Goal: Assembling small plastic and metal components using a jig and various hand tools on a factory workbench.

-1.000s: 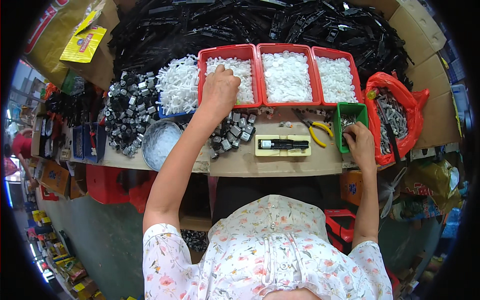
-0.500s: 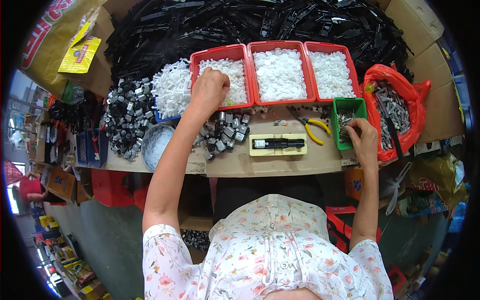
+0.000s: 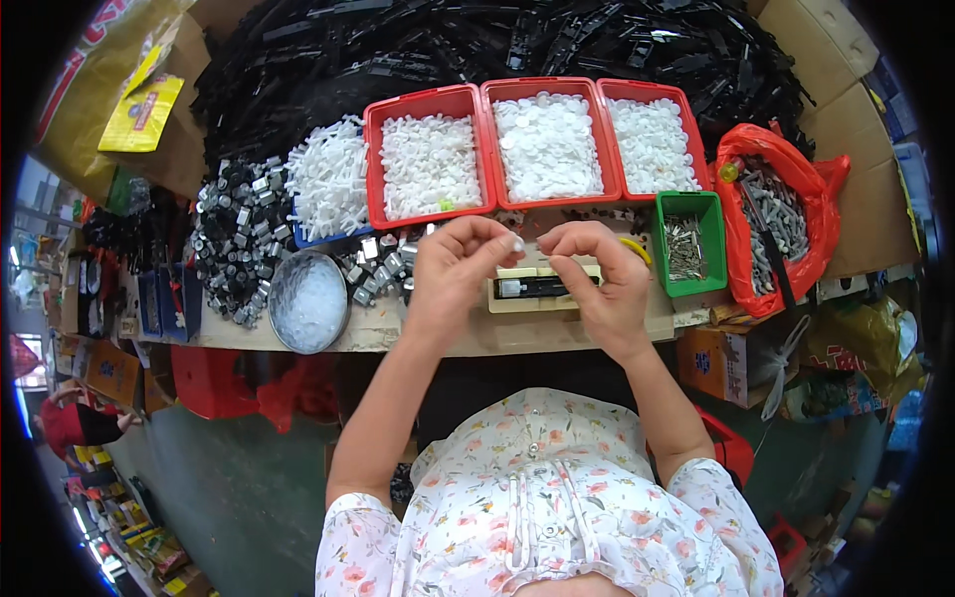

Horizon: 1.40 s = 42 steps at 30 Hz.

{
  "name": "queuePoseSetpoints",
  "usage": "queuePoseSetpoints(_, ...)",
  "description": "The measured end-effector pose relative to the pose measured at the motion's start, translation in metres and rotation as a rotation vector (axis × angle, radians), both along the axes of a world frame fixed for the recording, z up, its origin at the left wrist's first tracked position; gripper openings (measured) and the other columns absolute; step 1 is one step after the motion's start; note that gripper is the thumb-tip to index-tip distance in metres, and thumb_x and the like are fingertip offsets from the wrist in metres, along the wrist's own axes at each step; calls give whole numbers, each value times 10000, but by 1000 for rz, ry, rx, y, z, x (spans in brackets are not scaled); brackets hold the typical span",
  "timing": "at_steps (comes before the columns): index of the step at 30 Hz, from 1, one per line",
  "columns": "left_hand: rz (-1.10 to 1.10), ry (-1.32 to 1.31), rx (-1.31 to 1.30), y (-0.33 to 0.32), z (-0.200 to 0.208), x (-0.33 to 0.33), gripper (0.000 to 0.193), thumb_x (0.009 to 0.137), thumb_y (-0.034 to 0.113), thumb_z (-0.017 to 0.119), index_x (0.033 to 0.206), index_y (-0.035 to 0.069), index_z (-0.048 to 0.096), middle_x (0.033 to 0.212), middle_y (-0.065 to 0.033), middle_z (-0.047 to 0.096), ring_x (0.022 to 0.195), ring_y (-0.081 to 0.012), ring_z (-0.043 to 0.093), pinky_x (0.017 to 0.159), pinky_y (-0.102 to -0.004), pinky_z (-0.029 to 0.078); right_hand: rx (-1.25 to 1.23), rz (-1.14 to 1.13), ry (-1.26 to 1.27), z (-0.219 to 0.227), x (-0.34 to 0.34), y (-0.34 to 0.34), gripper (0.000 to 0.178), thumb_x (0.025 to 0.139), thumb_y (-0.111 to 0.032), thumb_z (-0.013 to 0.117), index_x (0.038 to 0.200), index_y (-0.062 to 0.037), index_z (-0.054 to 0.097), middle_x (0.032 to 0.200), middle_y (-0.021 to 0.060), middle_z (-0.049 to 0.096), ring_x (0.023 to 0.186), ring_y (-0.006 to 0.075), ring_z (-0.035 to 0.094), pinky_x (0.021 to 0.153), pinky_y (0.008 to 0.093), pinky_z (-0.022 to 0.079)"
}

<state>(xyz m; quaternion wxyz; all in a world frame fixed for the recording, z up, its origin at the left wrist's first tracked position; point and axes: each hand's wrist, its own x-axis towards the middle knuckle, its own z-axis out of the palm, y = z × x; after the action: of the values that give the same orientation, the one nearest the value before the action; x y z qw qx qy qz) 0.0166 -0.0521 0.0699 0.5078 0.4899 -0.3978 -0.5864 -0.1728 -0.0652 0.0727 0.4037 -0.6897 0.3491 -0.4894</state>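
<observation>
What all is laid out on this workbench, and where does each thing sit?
red plastic trays of small white parts: three, red, side by side at the back of the bench
green plastic bin of small metal pins: one, green, right of the trays
red plastic bag of grey metal parts: one, red, far right
round metal bowl of white pieces: one, silver, front left
loose grey metal blocks: many, grey, left of the bowl
heap of black plastic strips: many, black, behind the trays
cream jig with a black insert: one, under the hands
left hand: pinching a tiny white part
right hand: fingertips pinched, what it holds too small to tell
</observation>
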Motion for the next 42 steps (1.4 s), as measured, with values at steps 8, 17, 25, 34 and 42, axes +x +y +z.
queuePoseSetpoints(8, 62, 136, 32, 18, -9, -7, 126, 932, 108, 689, 955, -15, 671, 833, -48, 710, 749, -59, 652, 690, -201, 491, -139, -34, 115, -9, 14, 8, 108, 858, 20, 704, 922, 18, 618, 969, 118, 677, 903, 216, 654, 825, 316, 509)
queuePoseSetpoints(17, 157, -29, -30, 26, -18, -19, 86, 920, 59, 710, 964, -5, 674, 854, 3, 680, 764, -34, 610, 696, -178, 474, -631, -203, 401, -26, 14, 12, 197, 781, -25, 775, 934, -66, 658, 937, 80, 678, 827, 253, 661, 738, 356, 477)
queuePoseSetpoints(25, 158, -104, -143, 36, -32, -24, 134, 930, 88, 712, 978, -31, 674, 857, -2, 673, 759, -29, 584, 667, -190, 480, -40, -145, 118, -30, 1, 13, 147, 841, 22, 713, 981, 40, 670, 956, 114, 679, 874, 219, 654, 778, 311, 514)
queuePoseSetpoints(34, 71, -67, -192, 45, -29, -19, 236, 858, 62, 774, 1060, -16, 679, 981, -33, 684, 943, -101, 601, 797, -242, 485, -111, 13, 148, -33, -3, 13, 113, 826, 59, 702, 917, 43, 638, 881, 127, 646, 790, 246, 646, 682, 321, 512)
queuePoseSetpoints(42, 22, -646, -511, 39, -41, -8, 285, 739, 131, 836, 978, 26, 721, 968, -88, 690, 958, -265, 600, 853, -369, 474, -105, 5, 221, -43, 0, 16, 128, 810, 55, 709, 911, 30, 635, 895, 123, 640, 791, 266, 643, 677, 343, 518)
